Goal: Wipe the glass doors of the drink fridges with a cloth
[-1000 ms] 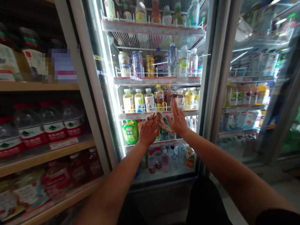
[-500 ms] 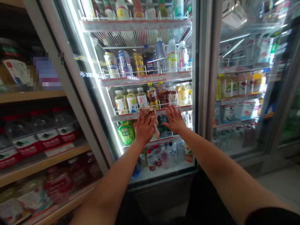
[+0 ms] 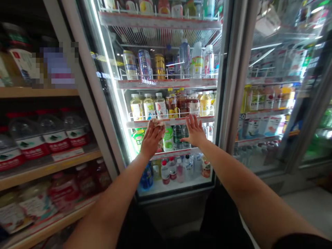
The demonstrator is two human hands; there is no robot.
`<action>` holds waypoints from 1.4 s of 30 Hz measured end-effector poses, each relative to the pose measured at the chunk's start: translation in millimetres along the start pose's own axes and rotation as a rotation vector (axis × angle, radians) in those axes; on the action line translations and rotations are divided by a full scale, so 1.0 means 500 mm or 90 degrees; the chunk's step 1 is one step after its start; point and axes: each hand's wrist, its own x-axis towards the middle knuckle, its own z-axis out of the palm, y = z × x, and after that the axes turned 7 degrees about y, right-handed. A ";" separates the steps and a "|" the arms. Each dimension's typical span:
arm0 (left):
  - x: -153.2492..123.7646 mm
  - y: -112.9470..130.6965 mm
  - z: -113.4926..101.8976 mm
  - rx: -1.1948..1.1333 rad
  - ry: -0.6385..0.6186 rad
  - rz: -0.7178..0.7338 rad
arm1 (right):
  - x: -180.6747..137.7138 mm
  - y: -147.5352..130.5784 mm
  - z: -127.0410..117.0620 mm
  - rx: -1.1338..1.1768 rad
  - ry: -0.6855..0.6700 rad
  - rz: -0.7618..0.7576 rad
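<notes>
My left hand presses a crumpled, pale pinkish cloth to the glass door of a lit drinks fridge. Its fingers lie over the cloth, which shows past the fingertips and along the right side of the hand. To the right, my right hand is open against the same glass, fingers spread, holding nothing. Behind the glass, between the hands, a green-labelled bottle stands on a shelf. Bottles with white caps, such as the one with a pale label, line the shelf above.
Wooden shelving with red-capped water bottles stands close on the left. A metal door frame separates this fridge from another glass-fronted one on the right, where cartons show. Pale floor lies at lower right.
My left hand has slid the cloth left across the glass, uncovering the green-labelled bottle. My right hand stays spread in nearly the same place. The view has shifted slightly.
</notes>
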 end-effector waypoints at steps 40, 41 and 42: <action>0.006 -0.055 -0.024 0.010 -0.047 -0.049 | -0.003 0.005 0.009 -0.012 0.004 -0.003; -0.022 -0.032 -0.020 -0.002 -0.074 -0.023 | -0.003 0.005 0.007 -0.011 0.002 -0.006; -0.047 -0.013 -0.016 -0.017 -0.107 0.005 | -0.003 0.005 0.006 -0.011 0.002 -0.009</action>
